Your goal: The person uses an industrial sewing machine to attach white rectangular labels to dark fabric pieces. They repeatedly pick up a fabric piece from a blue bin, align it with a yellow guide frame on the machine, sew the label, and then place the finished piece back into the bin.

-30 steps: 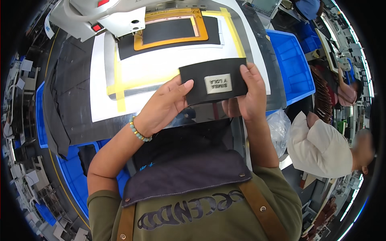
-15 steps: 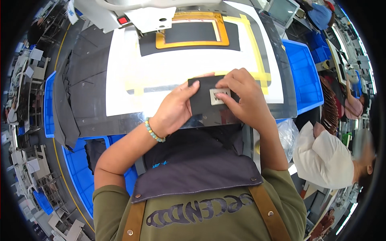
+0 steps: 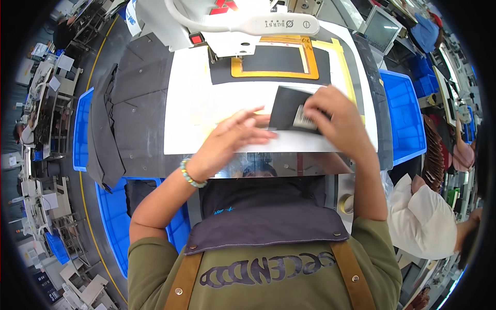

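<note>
A small dark rectangular piece of fabric with a pale printed label on it is tilted above the white work surface. My right hand pinches this piece at its right side, with fingers over the label's right edge. My left hand is at the piece's left edge, fingers apart and slightly blurred. Whether its fingertips touch the fabric I cannot tell. Farther back, a yellow-orange rectangular frame lies over a larger dark fabric sheet.
A white machine head with a red button overhangs the far side of the table. Dark fabric drapes over the left edge. Blue bins stand at both sides. A person in white is at the right.
My left hand has let go of the fabric piece and opened. The right hand keeps hold of it, now tilted. The whole view has shifted, with the table appearing farther right and lower.
</note>
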Tool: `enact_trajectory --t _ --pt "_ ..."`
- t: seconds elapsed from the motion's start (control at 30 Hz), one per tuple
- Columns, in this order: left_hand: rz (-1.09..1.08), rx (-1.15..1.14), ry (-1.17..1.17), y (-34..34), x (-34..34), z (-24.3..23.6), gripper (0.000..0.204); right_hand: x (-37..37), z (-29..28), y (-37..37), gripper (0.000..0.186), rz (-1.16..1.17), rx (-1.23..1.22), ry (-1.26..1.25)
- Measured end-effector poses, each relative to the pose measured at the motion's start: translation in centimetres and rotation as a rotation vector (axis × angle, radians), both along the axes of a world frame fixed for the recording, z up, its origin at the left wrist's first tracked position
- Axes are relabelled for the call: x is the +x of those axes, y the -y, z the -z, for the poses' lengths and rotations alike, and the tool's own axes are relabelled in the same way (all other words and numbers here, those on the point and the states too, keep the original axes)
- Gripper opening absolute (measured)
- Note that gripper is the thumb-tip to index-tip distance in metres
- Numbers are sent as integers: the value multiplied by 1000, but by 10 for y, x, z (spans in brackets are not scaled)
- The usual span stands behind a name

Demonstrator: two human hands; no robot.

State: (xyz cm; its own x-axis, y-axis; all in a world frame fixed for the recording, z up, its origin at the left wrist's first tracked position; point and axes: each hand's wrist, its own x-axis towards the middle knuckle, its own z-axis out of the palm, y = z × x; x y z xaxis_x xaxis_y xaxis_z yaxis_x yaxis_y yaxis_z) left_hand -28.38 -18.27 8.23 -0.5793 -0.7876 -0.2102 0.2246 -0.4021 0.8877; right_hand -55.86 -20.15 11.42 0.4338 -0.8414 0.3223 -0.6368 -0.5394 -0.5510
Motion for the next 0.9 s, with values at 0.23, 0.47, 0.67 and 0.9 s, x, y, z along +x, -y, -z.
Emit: enact_trajectory --t 0.23,0.47,0.67,0.9 --pt "-390 -773 679 86 66 26 29 -1 12 121 8 155 -72 -123" --pt "-129 -1293 1176 146 65 25 29 40 36 161 21 3 -60 -281" --pt "-31 -1399 1173 153 54 33 36 44 36 153 20 8 -101 -312" --pt "-15 -1495 1160 167 57 32 32 51 48 155 18 36 -179 -374"
